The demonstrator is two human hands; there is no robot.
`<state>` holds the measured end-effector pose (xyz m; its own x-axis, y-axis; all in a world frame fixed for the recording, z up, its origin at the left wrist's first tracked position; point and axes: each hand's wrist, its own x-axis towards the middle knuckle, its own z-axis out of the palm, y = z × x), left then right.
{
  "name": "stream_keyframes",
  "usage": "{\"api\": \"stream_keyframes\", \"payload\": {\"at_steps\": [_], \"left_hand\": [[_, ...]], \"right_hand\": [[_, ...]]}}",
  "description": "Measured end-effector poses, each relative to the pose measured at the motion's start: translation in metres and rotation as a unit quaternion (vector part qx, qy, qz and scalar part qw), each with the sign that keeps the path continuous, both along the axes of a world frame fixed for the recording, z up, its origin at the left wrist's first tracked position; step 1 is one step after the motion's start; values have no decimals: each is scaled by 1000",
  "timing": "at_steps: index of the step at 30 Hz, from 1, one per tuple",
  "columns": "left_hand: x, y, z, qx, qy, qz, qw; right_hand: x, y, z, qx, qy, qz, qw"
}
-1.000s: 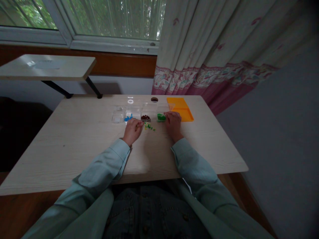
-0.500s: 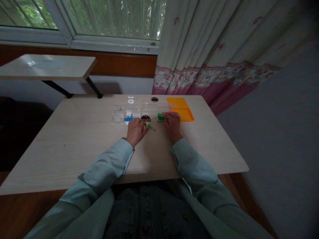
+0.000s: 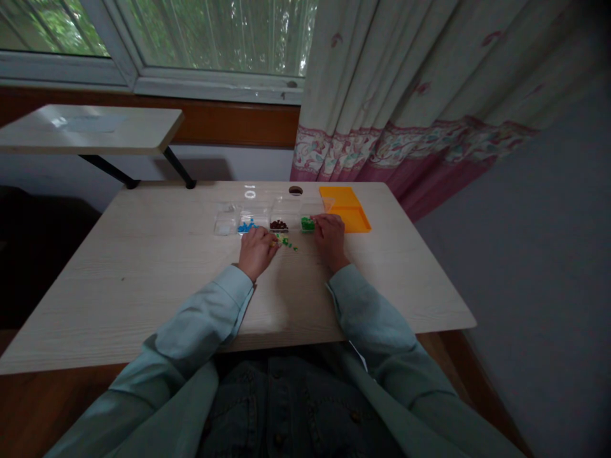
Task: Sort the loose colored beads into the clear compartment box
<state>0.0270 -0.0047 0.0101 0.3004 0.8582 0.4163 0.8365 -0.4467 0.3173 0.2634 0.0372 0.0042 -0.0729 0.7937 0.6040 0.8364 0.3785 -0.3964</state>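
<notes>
My left hand point(image 3: 256, 252) rests on the table beside a loose scatter of small green and yellow pieces point(image 3: 287, 242). Its fingers are curled in with the thumb close to them, and anything between them is too small to name. At the right end of a clear plastic compartment box, my right hand point(image 3: 330, 239) has its fingers drawn together by the small green pieces point(image 3: 307, 224); its fingertips are partly hidden. Small blue pieces point(image 3: 247, 226) lie in a left compartment, just beyond my left hand. Dark brown pieces point(image 3: 279, 225) fill part of a middle one.
An orange two-part tray point(image 3: 351, 219) lies behind and right of my right hand. The box's clear lid point(image 3: 286, 203) stands open at the back. A raised shelf point(image 3: 138, 130) on black legs is at the back left, and a curtain point(image 3: 353, 140) hangs behind the table.
My left hand has shifted slightly left, and its thumb has drawn in toward the fingers. My right hand stays by the green pieces.
</notes>
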Motion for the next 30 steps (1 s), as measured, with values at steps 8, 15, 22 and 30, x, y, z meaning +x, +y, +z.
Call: {"api": "stream_keyframes", "payload": {"at_steps": [8, 15, 22, 30], "left_hand": [[6, -1, 3, -15, 25, 16, 999], [4, 0, 2, 1, 23, 13, 1000], [6, 0, 1, 17, 34, 1, 999], [0, 9, -7, 10, -123, -27, 992]], "right_hand": [[-1, -2, 0, -1, -2, -3, 1000], [-1, -1, -1, 4, 4, 6, 1000], [-2, 0, -1, 3, -2, 4, 1000], [-14, -7, 2, 13, -13, 41, 999]]}}
